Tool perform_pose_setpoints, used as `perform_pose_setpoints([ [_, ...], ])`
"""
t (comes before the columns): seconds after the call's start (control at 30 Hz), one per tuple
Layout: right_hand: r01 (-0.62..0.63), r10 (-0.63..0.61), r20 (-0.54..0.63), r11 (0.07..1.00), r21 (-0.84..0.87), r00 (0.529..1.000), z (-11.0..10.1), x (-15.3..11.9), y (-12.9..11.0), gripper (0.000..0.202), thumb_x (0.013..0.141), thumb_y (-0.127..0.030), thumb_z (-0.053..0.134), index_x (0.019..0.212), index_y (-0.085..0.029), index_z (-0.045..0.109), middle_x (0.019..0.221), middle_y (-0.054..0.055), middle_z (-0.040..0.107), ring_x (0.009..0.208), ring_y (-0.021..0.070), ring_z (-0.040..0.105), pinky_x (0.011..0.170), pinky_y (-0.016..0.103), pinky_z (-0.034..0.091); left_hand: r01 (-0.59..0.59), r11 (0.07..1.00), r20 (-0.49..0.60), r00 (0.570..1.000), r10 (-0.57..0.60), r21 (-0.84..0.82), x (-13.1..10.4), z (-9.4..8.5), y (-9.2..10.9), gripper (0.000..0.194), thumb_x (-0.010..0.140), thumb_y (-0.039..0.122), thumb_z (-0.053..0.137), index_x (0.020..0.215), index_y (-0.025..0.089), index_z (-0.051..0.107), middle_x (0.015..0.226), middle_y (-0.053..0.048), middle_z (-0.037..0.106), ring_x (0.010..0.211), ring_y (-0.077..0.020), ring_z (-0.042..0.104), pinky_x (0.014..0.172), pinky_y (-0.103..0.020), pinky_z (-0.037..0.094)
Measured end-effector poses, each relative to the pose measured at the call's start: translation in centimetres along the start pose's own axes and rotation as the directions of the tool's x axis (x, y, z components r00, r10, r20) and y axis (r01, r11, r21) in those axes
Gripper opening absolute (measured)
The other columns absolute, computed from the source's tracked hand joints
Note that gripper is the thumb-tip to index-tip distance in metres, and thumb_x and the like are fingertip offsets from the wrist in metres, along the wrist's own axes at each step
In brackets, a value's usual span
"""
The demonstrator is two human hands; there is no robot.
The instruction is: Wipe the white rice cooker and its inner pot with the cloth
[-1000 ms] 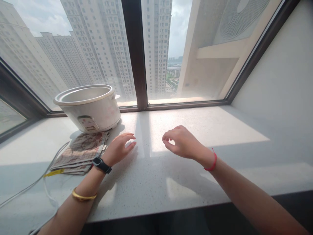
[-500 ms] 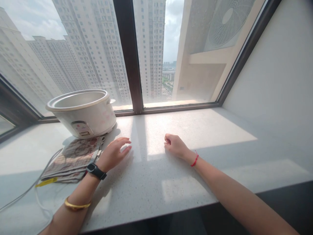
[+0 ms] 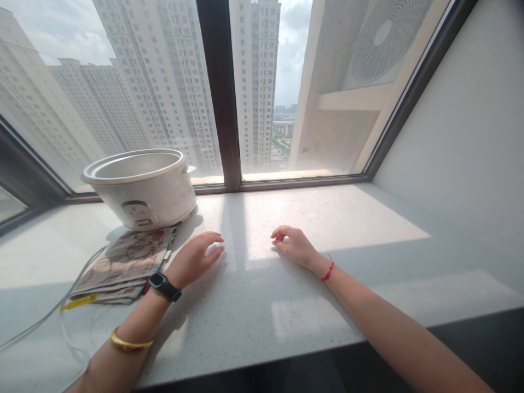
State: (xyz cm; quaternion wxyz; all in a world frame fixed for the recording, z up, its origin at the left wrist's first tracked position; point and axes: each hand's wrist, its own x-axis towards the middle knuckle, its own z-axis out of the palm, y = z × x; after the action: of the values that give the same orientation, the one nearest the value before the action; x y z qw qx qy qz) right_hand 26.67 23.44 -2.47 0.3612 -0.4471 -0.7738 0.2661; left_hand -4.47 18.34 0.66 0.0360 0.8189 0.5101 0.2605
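Observation:
My left hand [image 3: 196, 258] hovers over or rests on the pale speckled sill [image 3: 229, 316], its thumb and fingers apart with nothing between them. It is just right of a folded patterned cloth [image 3: 123, 265]. A white oval cooker pot [image 3: 164, 196] without a lid stands behind the cloth, partly on its rear edge. My right hand [image 3: 292, 244] is farther right over the sill, its fingers curved and a gap showing between thumb and fingertips, holding nothing.
A white cord [image 3: 76, 346] with a yellow tag [image 3: 78, 302] runs along the left side. The dark window frame [image 3: 223, 103] rises behind the sill, and a white wall [image 3: 458, 142] bounds it on the right. The sill's front edge lies near me.
My right hand has loosened from a closed curl, its thumb and fingertips now apart. My left hand has shifted slightly right. The view has moved a little.

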Motion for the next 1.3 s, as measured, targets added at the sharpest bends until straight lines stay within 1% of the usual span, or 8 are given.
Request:
perform_pose_setpoints([
  [0.13, -0.053, 0.053, -0.002, 0.999, -0.007, 0.999, -0.04, -0.03, -0.46, 0.015, 0.087, -0.021, 0.058, 0.093, -0.02, 0.071, 0.085, 0.004, 0.073, 0.082, 0.0178, 0.068, 0.084, 0.035, 0.05, -0.01, 1.0, 0.005, 1.0, 0.01, 0.006, 0.04, -0.05, 0.18, 0.028, 0.093, 0.04, 0.053, 0.103, 0.02, 0.069, 0.115, -0.011, 0.072, 0.108, -0.0271, 0.068, 0.098, -0.045, 0.053],
  [0.43, -0.082, 0.08, -0.029, 0.994, -0.077, 0.996, 0.0, 0.07, -0.55, 0.015, 0.085, -0.025, 0.06, 0.089, -0.021, 0.074, 0.091, 0.005, 0.073, 0.087, 0.0193, 0.065, 0.084, 0.035, 0.048, 0.0, 1.0, 0.025, 1.0, 0.0, -0.012, 0.05, -0.06, 0.44, 0.027, 0.093, 0.039, 0.051, 0.102, 0.02, 0.068, 0.113, -0.01, 0.072, 0.107, -0.0274, 0.068, 0.096, -0.046, 0.053],
  [0.57, -0.083, 0.08, -0.029, 0.989, -0.12, 0.996, 0.03, 0.02, -0.63, 0.016, 0.085, -0.025, 0.058, 0.088, -0.023, 0.074, 0.091, 0.004, 0.073, 0.088, 0.0204, 0.065, 0.092, 0.041, 0.045, 0.017, 1.0, 0.032, 0.999, -0.016, -0.024, 0.0, 0.09, 0.31, 0.03, 0.093, 0.041, 0.051, 0.107, 0.019, 0.068, 0.114, -0.011, 0.072, 0.107, -0.0278, 0.067, 0.097, -0.046, 0.052],
  [0.63, -0.065, 0.058, -0.048, 0.984, -0.166, 0.997, -0.04, -0.07, -0.71, 0.016, 0.086, -0.025, 0.058, 0.09, -0.024, 0.074, 0.1, 0.005, 0.073, 0.1, 0.024, 0.063, 0.099, 0.047, 0.04, 0.018, 1.0, 0.024, 1.0, -0.017, -0.008, -0.05, 0.15, 0.24, 0.03, 0.093, 0.041, 0.053, 0.108, 0.02, 0.068, 0.119, -0.012, 0.07, 0.112, -0.029, 0.064, 0.1, -0.048, 0.05],
  [0.73, -0.053, 0.032, -0.1, 0.975, -0.218, 0.994, -0.19, -0.22, -0.79, 0.019, 0.087, -0.028, 0.059, 0.098, -0.026, 0.074, 0.123, 0.007, 0.067, 0.122, 0.0301, 0.053, 0.106, 0.055, 0.032, 0.022, 0.997, -0.038, 0.999, -0.019, 0.067, -0.12, 0.18, 0.2, 0.028, 0.092, 0.041, 0.055, 0.106, 0.022, 0.07, 0.135, -0.013, 0.06, 0.126, -0.0347, 0.054, 0.106, -0.057, 0.043],
  [0.83, -0.106, 0.077, -0.126, 0.964, -0.242, 0.989, -0.25, -0.35, -0.77, 0.022, 0.087, -0.031, 0.061, 0.105, -0.028, 0.073, 0.136, 0.008, 0.059, 0.131, 0.0331, 0.045, 0.107, 0.058, 0.029, 0.042, 0.993, -0.071, 0.997, -0.034, 0.114, -0.19, 0.23, 0.16, 0.029, 0.092, 0.04, 0.055, 0.11, 0.023, 0.07, 0.142, -0.014, 0.054, 0.132, -0.0374, 0.047, 0.107, -0.061, 0.038],
  [1.07, -0.166, 0.142, -0.097, 0.932, -0.323, 0.985, 0.02, -0.5, -0.63, 0.024, 0.087, -0.035, 0.062, 0.108, -0.029, 0.071, 0.139, 0.007, 0.057, 0.133, 0.0309, 0.042, 0.109, 0.056, 0.026, 0.108, 0.978, 0.085, 0.989, -0.125, 0.176, -0.35, 0.69, -0.13, 0.031, 0.092, 0.041, 0.056, 0.112, 0.023, 0.07, 0.143, -0.013, 0.053, 0.135, -0.0354, 0.044, 0.111, -0.061, 0.033],
  [1.3, -0.167, 0.149, -0.077, 0.923, -0.345, 0.986, 0.18, -0.54, -0.72, 0.025, 0.087, -0.037, 0.061, 0.109, -0.03, 0.071, 0.138, 0.007, 0.058, 0.132, 0.0305, 0.043, 0.11, 0.056, 0.024, 0.125, 0.974, 0.11, 0.983, -0.148, 0.188, -0.38, 0.78, -0.16, 0.034, 0.093, 0.044, 0.054, 0.113, 0.023, 0.07, 0.143, -0.012, 0.053, 0.135, -0.0345, 0.045, 0.112, -0.06, 0.033],
])
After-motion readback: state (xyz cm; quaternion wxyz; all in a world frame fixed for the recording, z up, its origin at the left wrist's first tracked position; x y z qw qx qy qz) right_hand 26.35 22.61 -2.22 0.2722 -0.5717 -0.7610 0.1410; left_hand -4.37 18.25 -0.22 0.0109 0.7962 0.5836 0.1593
